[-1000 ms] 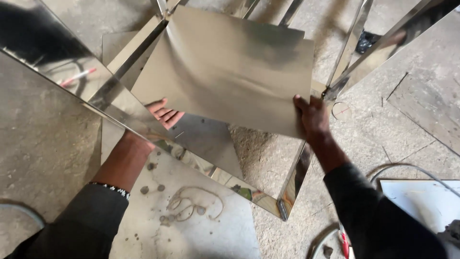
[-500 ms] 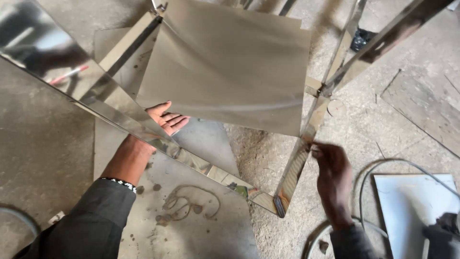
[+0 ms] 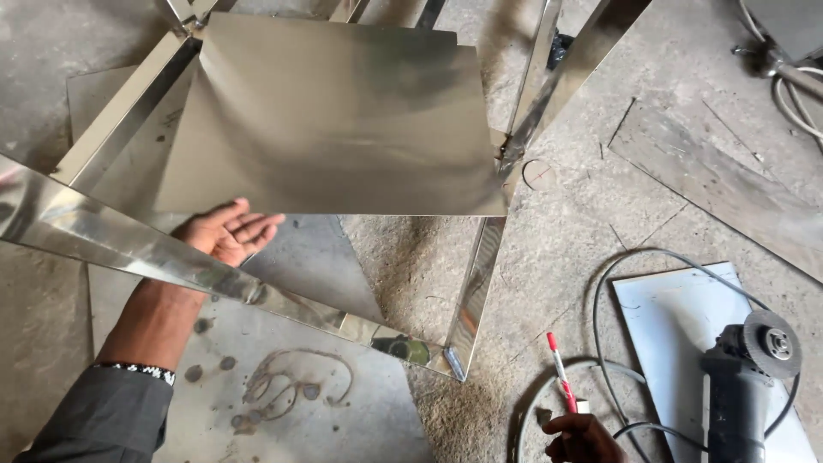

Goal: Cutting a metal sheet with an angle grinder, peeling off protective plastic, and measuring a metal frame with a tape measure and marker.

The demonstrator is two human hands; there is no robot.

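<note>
A large sheet of metal fills the upper middle of the view. It is thin, roughly square and dull silver, with a soft brushed sheen and darker smears of reflection across it. It sits tilted inside a shiny steel frame whose polished bars run along its left side, below it and down its right side, mirroring the floor and bits of colour.

The left hand reaches over the lower frame bar and lies palm up under the sheet's bottom left edge, fingers stretched out flat and together, propping the sheet rather than gripping it. A dark grey sleeve and a beaded band sit at the wrist.

The right hand is low at the bottom edge of the view, well apart from the sheet, curled around the end of a marker with a red cap and white barrel that points up and away.

Just right of it an angle grinder lies on a pale flat panel, its grey cable looping over the concrete floor. More flat metal pieces lie on the floor beneath the frame, spotted with dark burn marks.
</note>
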